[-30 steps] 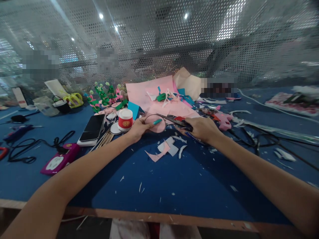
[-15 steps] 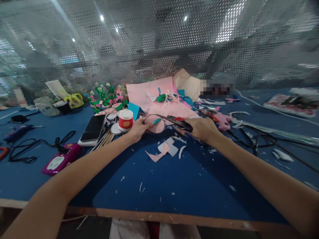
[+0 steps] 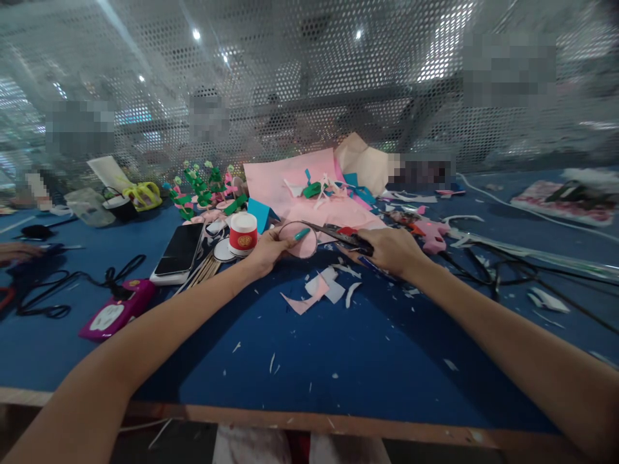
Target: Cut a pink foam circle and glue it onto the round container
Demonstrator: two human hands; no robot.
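Observation:
Between its thumb and fingers, my left hand (image 3: pixel 269 252) pinches a round pink paper disc (image 3: pixel 304 243) with a dark rim. My right hand (image 3: pixel 394 250) is wrapped round the handles of dark scissors (image 3: pixel 351 240), whose blades point left to the disc's upper right edge. Whether the blades touch the disc I cannot tell. Just left of my left hand stands a red and white cup (image 3: pixel 243 234), and a white disc (image 3: pixel 223 250) lies beside it. Pink and white paper scraps (image 3: pixel 324 287) lie on the table below the disc.
Behind are pink paper sheets (image 3: pixel 290 174) and green and pink paper flowers (image 3: pixel 193 187). Left are a phone (image 3: pixel 180 250), wooden sticks (image 3: pixel 205 269), a purple power strip (image 3: pixel 117 310) and another person's hand (image 3: pixel 19 252). A pink glue gun (image 3: pixel 431 234) and cables (image 3: pixel 493 274) lie right.
Another person's hand has come into view at the far left, over the dark blue tool. My hands, the disc and the scissors have hardly moved.

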